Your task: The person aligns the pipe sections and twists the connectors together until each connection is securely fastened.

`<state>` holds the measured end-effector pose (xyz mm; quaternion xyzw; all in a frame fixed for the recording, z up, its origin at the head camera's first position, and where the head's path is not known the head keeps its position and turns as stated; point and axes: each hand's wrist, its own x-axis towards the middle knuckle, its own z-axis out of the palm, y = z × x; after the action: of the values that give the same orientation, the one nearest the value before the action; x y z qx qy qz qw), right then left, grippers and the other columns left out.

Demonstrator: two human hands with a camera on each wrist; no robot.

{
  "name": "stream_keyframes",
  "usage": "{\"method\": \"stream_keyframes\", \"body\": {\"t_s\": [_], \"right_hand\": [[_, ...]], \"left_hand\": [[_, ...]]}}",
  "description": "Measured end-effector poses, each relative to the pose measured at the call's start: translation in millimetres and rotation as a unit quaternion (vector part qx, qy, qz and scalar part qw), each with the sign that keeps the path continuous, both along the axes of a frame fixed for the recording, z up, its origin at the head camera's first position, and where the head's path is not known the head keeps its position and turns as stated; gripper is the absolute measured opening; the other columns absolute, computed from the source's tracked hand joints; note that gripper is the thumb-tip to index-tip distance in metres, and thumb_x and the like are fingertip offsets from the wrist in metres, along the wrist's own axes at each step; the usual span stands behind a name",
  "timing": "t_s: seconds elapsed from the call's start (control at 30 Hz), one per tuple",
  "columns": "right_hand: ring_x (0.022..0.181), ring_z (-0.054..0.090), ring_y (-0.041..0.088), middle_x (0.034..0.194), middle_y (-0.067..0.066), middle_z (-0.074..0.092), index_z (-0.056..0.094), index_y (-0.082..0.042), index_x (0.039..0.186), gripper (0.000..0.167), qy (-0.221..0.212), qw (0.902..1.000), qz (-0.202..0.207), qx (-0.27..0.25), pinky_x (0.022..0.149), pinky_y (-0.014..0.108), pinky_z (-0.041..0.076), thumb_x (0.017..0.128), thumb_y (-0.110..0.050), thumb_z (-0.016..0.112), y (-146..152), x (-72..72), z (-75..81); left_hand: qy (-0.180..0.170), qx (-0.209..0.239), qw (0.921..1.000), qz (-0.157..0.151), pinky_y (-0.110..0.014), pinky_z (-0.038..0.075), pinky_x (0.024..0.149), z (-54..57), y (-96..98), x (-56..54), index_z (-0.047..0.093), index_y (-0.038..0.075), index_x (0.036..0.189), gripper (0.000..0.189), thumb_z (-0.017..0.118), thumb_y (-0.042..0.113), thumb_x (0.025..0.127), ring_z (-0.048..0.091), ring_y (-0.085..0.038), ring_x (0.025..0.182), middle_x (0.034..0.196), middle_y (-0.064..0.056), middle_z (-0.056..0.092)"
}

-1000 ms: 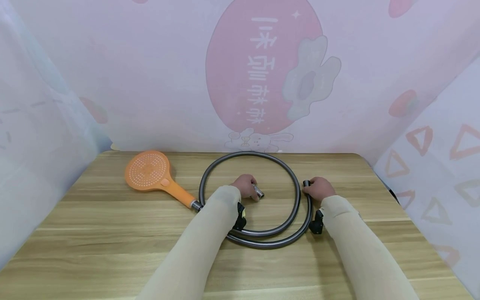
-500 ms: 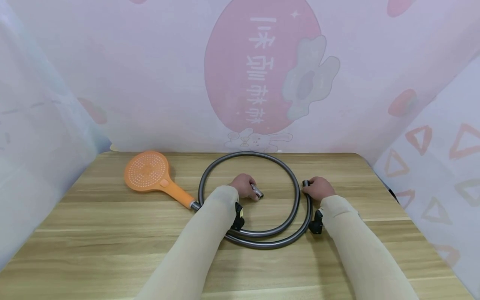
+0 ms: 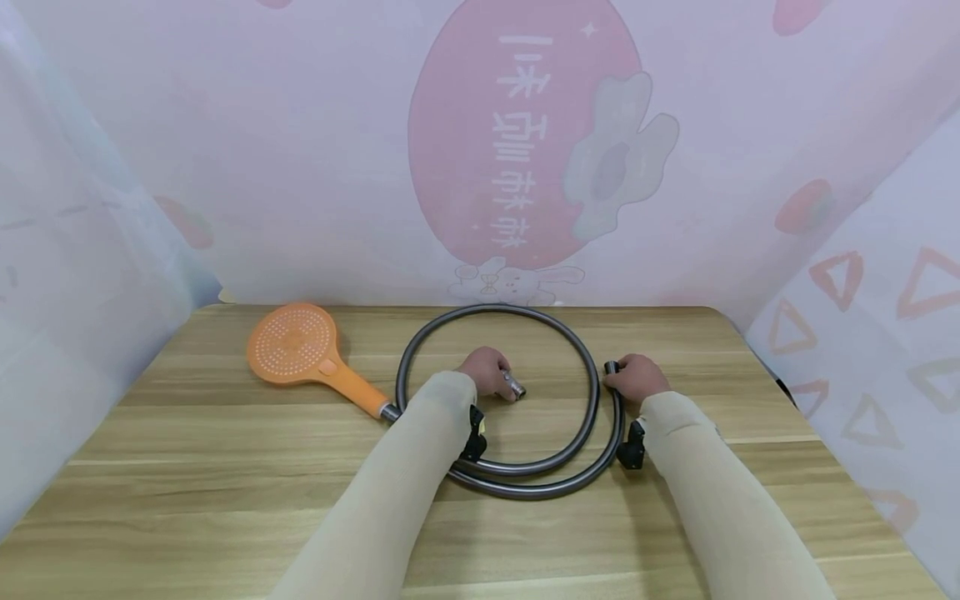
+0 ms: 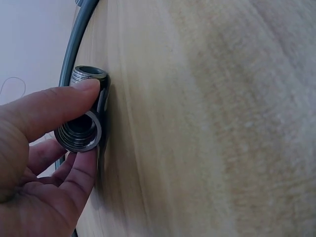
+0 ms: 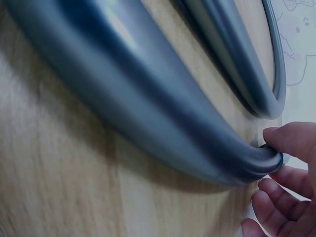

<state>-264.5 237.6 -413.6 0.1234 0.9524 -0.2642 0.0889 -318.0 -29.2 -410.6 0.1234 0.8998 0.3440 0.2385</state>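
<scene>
A: What's that little metal fitting (image 3: 513, 383)?

B: Something with two round openings, both threaded. The left grip (image 3: 487, 372) has it pinched, thumb on one side and fingers on the other, inside the ring of the hose (image 3: 528, 493). Whether it touches what's beneath, I can't tell.

A: And the right grip (image 3: 637, 378)?

B: Pinching too: thumb and finger on the dark hose end (image 3: 612, 367), just outside the ring and well apart from the fitting.

A: Where does the rest of the hose go?

B: It's grey and shiny, curling round in a wide loop, with two lengths running close together on the side nearest the person. The left sleeve (image 3: 390, 483) covers part of it.

A: The orange shower head (image 3: 292, 343) is over on the left, then.

B: Yes, holed face showing, its handle slanting towards the loop. A dark collar (image 3: 390, 412) sits at the handle's end, by that sleeve. It all lies on a wood-grained table (image 3: 187, 500), and behind hangs a pale sheet (image 3: 300, 167) printed with a pink oval and strawberries.
</scene>
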Motion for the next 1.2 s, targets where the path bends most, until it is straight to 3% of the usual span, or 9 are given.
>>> {"method": "stream_keyframes", "body": {"t_s": [0.17,0.43,0.77,1.07,1.2], "right_hand": [[0.082,0.060,0.025,0.101,0.021,0.065,0.060,0.009,0.114,0.040,-0.001,1.0000,0.000,0.001,0.073,0.037,0.048,0.091,-0.023,0.062,-2.8,1.8,4.4],[0.078,0.058,0.024,0.096,0.018,0.065,0.061,0.008,0.109,0.035,-0.001,1.0000,0.001,0.000,0.070,0.034,0.046,0.091,-0.022,0.062,-4.9,3.4,7.5],[0.076,0.058,0.023,0.092,0.017,0.066,0.062,0.009,0.109,0.035,0.002,1.0000,0.002,0.000,0.068,0.034,0.046,0.090,-0.022,0.062,-3.7,3.8,6.2],[0.080,0.059,0.025,0.099,0.020,0.065,0.061,0.007,0.111,0.035,0.007,0.9999,-0.002,-0.007,0.071,0.037,0.048,0.090,-0.020,0.062,-2.6,4.4,5.6],[0.085,0.061,0.027,0.109,0.024,0.063,0.059,0.008,0.116,0.038,0.010,0.9998,-0.002,-0.015,0.075,0.038,0.049,0.090,-0.020,0.061,-2.6,4.1,5.6]], "left_hand": [[-0.003,0.005,1.0000,0.003,-0.031,0.051,0.078,0.6,0.3,0.6,0.064,0.001,0.117,0.048,0.084,0.008,0.073,0.059,-0.020,0.091,0.110,-0.010,0.063],[-0.002,0.030,0.9995,0.005,-0.027,0.047,0.066,1.4,-2.2,-0.5,0.066,0.001,0.098,0.032,0.084,0.008,0.073,0.057,-0.018,0.079,0.092,-0.007,0.064],[-0.028,0.086,0.9955,0.029,-0.029,0.054,0.069,-0.9,-4.6,-3.2,0.059,-0.001,0.108,0.042,0.082,0.003,0.073,0.061,-0.020,0.084,0.099,-0.011,0.062],[-0.020,0.115,0.9927,0.031,-0.029,0.051,0.072,0.4,-6.6,-0.8,0.059,-0.001,0.107,0.037,0.080,0.006,0.077,0.058,-0.019,0.085,0.100,-0.010,0.060],[-0.008,0.115,0.9926,0.037,-0.028,0.050,0.074,2.8,-6.4,0.0,0.060,-0.001,0.112,0.039,0.079,0.010,0.080,0.057,-0.019,0.088,0.104,-0.010,0.060]]}}
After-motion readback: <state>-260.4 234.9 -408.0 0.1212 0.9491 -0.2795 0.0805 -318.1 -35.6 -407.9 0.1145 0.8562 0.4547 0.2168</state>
